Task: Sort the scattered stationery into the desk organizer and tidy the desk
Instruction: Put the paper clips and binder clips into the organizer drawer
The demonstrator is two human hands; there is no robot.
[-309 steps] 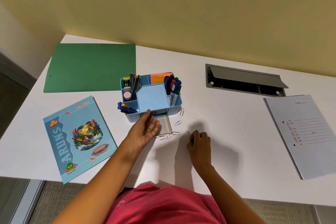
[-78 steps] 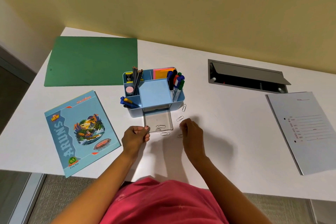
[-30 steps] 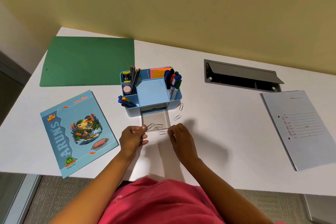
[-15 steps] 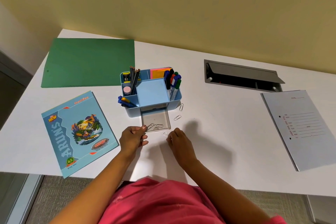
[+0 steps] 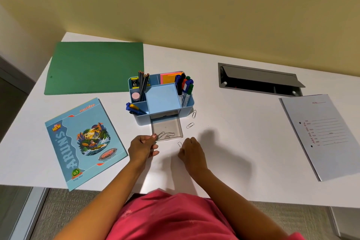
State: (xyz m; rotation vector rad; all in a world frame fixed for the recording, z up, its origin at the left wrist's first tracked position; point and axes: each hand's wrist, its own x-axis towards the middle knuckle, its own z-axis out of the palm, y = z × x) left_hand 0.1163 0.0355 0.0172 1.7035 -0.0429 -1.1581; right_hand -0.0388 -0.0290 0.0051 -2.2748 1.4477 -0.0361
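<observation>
A light blue desk organizer (image 5: pixel 162 101) stands mid-desk, filled with pencils, pens, markers, sticky notes and an eraser. Its clear drawer (image 5: pixel 166 129) is pulled out toward me, with paper clips (image 5: pixel 167 134) lying inside near the front. My left hand (image 5: pixel 143 147) pinches the drawer's front left corner. My right hand (image 5: pixel 191 152) is curled just right of the drawer front, fingertips pinching a paper clip (image 5: pixel 179 144) at the desk surface. Two loose paper clips lie right of the drawer, one (image 5: pixel 190 125) nearer and one (image 5: pixel 194 113) beside the organizer.
A green folder (image 5: pixel 95 67) lies at the back left and a blue notebook (image 5: pixel 83 140) at the front left. A grey file (image 5: pixel 323 132) lies at the right edge. An open cable tray (image 5: pixel 259 83) is set into the white desk (image 5: pixel 233 142).
My right hand has drawn back from the drawer's front edge to a clip on the desk and closed on it. More clips lie in the drawer. The left hand keeps its hold.
</observation>
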